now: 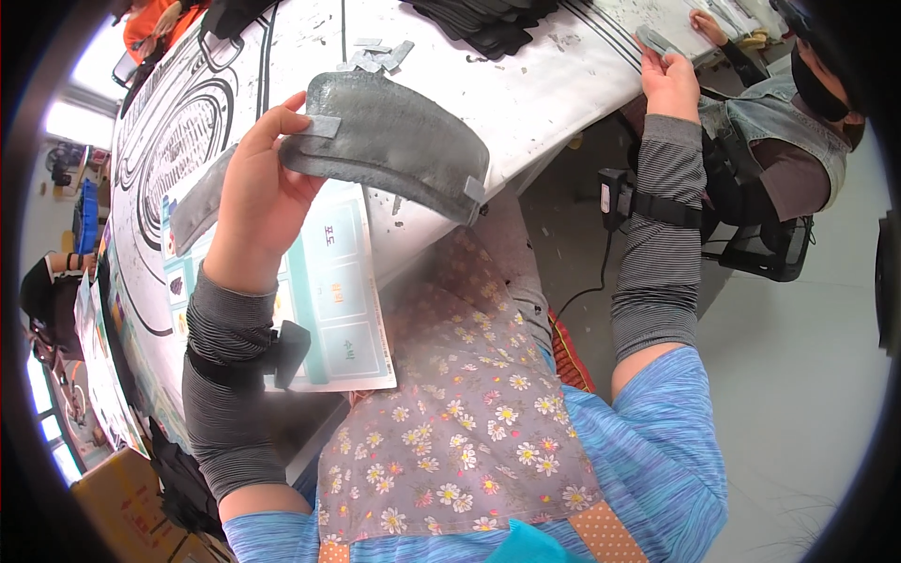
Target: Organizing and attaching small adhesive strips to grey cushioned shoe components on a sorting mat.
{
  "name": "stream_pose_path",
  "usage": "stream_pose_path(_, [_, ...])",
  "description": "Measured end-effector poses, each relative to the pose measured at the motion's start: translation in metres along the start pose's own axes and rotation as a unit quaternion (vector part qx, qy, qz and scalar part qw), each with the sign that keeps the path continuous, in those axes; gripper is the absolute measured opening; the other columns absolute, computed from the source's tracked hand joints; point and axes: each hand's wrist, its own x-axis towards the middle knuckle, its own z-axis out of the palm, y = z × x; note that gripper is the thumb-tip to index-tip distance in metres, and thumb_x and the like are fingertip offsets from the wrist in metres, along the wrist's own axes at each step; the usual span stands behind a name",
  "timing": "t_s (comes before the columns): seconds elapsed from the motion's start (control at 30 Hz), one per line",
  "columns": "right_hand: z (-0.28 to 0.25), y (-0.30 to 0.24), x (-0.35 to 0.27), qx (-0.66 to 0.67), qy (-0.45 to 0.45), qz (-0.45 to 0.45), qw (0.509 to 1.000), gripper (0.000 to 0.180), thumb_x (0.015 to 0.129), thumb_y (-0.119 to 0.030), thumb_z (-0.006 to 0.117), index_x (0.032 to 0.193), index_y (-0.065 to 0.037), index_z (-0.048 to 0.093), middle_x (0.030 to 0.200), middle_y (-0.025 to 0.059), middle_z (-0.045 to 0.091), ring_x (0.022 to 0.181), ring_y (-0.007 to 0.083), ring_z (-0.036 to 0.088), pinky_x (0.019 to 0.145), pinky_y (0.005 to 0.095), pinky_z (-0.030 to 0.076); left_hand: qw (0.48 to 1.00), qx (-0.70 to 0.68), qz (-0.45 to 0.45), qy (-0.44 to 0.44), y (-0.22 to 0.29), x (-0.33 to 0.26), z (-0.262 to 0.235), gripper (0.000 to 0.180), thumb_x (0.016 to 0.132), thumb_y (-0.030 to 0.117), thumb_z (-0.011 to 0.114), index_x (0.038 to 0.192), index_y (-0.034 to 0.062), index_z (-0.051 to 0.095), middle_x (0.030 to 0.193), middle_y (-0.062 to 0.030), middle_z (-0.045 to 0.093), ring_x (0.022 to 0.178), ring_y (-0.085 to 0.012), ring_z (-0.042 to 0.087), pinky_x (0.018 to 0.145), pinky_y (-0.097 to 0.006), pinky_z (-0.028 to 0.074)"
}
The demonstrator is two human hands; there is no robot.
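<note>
My left hand (266, 174) is closed on a curved grey fabric piece (399, 136), held up over the table edge. A small light-grey tab (323, 126) sits at its left end under my fingers, and another tab (474, 189) is on its right end. My right hand (670, 83), raised at the far right, has its fingers closed on a small flat grey piece (659, 40) whose kind I cannot make out. A second long grey fabric piece (200, 205) lies partly behind my left hand. Several loose light-grey tabs (380, 58) are scattered just beyond the held piece.
A stack of black fabric pieces (488, 26) lies at the table's far side. A printed picture sheet (343, 310) is under my left forearm. At the right, near the white table (554, 103), sits a person (798, 155). A cardboard box (131, 497) stands lower left.
</note>
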Motion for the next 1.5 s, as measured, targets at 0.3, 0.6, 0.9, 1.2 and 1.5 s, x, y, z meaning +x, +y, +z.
stream_pose_path(0.3, [-0.011, 0.024, -0.063, -0.070, 0.058, 0.123, 0.988, 0.020, 0.095, -0.015, 0.052, 0.107, 0.002, 0.051, 0.117, 0.0168, 0.053, 0.124, 0.0349, 0.051, 0.108, 0.0501, 0.040, 0.996, -0.086, 0.003, -0.026, -0.003, -0.014, 0.010, 0.050, 0.091, 0.009, 0.051, 0.138, -0.0023, 0.038, 0.113, -0.0148, 0.061, 0.097, -0.0215, 0.064, 0.089, -0.034, 0.054])
stream_pose_path(0.6, [-0.015, 0.064, -0.262, -0.040, -0.155, 0.402, 0.902, 0.035, 0.098, -0.032, 0.058, 0.113, -0.001, 0.061, 0.106, 0.0089, 0.066, 0.096, 0.0201, 0.064, 0.090, 0.0372, 0.053, 0.991, -0.120, 0.040, -0.033, 0.001, -0.023, 0.009, 0.046, 0.090, 0.008, 0.045, 0.135, -0.0016, 0.038, 0.116, -0.0159, 0.061, 0.103, -0.0231, 0.064, 0.091, -0.035, 0.054])
stream_pose_path(0.9, [-0.015, 0.053, -0.163, -0.182, -0.243, 0.369, 0.878, 0.020, 0.094, -0.017, 0.058, 0.109, -0.006, 0.064, 0.104, 0.0043, 0.069, 0.093, 0.0150, 0.064, 0.086, 0.0341, 0.052, 0.994, -0.104, 0.013, 0.016, -0.026, -0.034, -0.009, 0.044, 0.094, 0.012, 0.053, 0.134, 0.0012, 0.042, 0.113, -0.0074, 0.057, 0.111, -0.0214, 0.059, 0.099, -0.034, 0.049])
stream_pose_path(1.2, [-0.042, -0.009, 0.097, -0.406, -0.130, 0.308, 0.851, 0.026, 0.084, -0.011, 0.065, 0.109, -0.002, 0.063, 0.098, 0.0077, 0.069, 0.091, 0.0235, 0.067, 0.089, 0.0350, 0.053, 0.985, 0.110, 0.106, 0.086, -0.021, -0.127, -0.070, 0.027, 0.095, 0.010, 0.057, 0.120, 0.0015, 0.053, 0.105, -0.0041, 0.056, 0.101, -0.0147, 0.059, 0.095, -0.032, 0.047])
stream_pose_path(1.5, [-0.042, -0.044, 0.218, -0.331, -0.370, 0.124, 0.859, 0.028, 0.091, -0.018, 0.064, 0.113, 0.000, 0.065, 0.107, 0.0091, 0.068, 0.100, 0.0226, 0.065, 0.084, 0.0392, 0.054, 0.824, 0.488, 0.204, 0.204, -0.059, -0.218, -0.138, 0.014, 0.089, -0.001, 0.064, 0.102, -0.0009, 0.066, 0.095, -0.0096, 0.067, 0.089, -0.0160, 0.064, 0.083, -0.029, 0.049])
